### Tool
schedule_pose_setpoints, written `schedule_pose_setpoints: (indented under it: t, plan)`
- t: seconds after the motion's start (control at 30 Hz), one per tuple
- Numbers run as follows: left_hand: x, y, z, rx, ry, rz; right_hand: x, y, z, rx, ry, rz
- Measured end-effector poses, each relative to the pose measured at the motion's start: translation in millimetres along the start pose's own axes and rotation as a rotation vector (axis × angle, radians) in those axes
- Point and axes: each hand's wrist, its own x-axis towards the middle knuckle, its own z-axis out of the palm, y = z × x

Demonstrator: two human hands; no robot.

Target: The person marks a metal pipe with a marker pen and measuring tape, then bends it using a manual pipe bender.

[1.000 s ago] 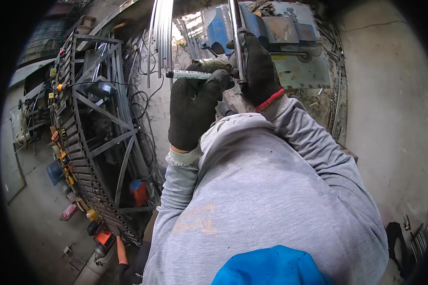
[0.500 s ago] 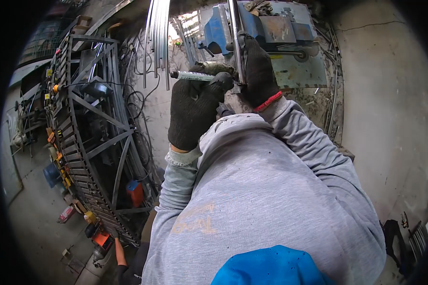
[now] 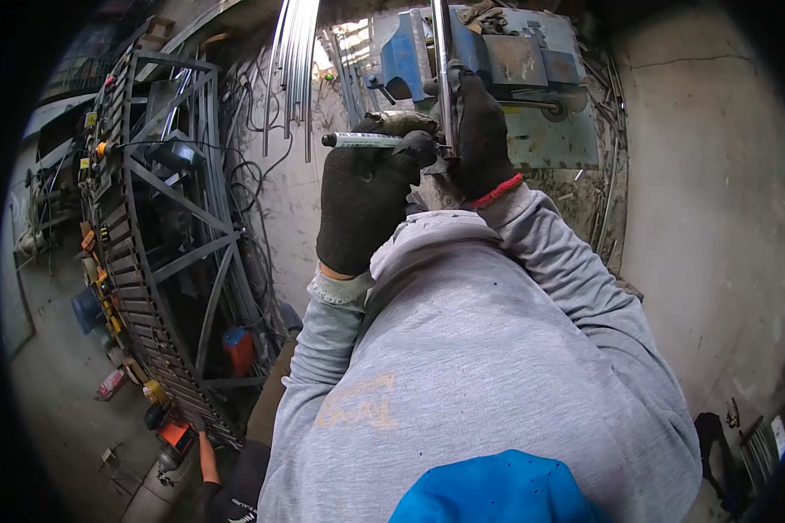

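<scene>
A dark glove covers my left hand [image 3: 354,205], whose fingers are closed around a white marker pen [image 3: 365,140]. The pen lies sideways, with its dark end pointing left. My right hand [image 3: 481,139], in a dark glove with a red cuff, is wrapped round a shiny metal tube [image 3: 443,61]. The tube runs away from my body, and its near end sits close to my left fingertips. Whether the pen's tip touches the tube is hidden by my fingers.
A blue bench vise [image 3: 403,57] stands just beyond my hands. Several thin metal tubes [image 3: 296,78] hang out at its left. Further left is a long metal frame [image 3: 192,261], where another person's forearm [image 3: 208,458] reaches toward an orange tool [image 3: 178,434]. A concrete wall [image 3: 689,174] lies right.
Both hands, the pen and the tube appear slightly further right in the view. The grips look the same. The other person's arm and the orange tool have shifted a little left.
</scene>
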Motion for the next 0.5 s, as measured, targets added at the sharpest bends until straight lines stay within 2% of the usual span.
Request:
schedule_pose_setpoints:
  t: [0.13,0.27,0.37,0.43,0.47,0.5]
  plan:
    - [-1,2,-5,0.057,-0.039,0.005,0,-9,0,0.081,0.018,0.088]
    - [-1,-2,-4,0.031,-0.035,0.0,0,5,2,0.032,0.017,-0.009]
    - [1,-6,-2,-0.015,-0.029,0.023,1,0,1,0.096,0.002,0.045]
    - [0,-3,0,-0.02,-0.021,0.015,1,-15,-4,0.205,-0.029,0.19]
    - [0,-2,1,-0.025,-0.017,0.005,2,-12,-3,0.204,-0.031,0.188]
    - [0,-3,0,-0.027,-0.016,0.006,2,-6,-1,0.091,-0.001,0.071]
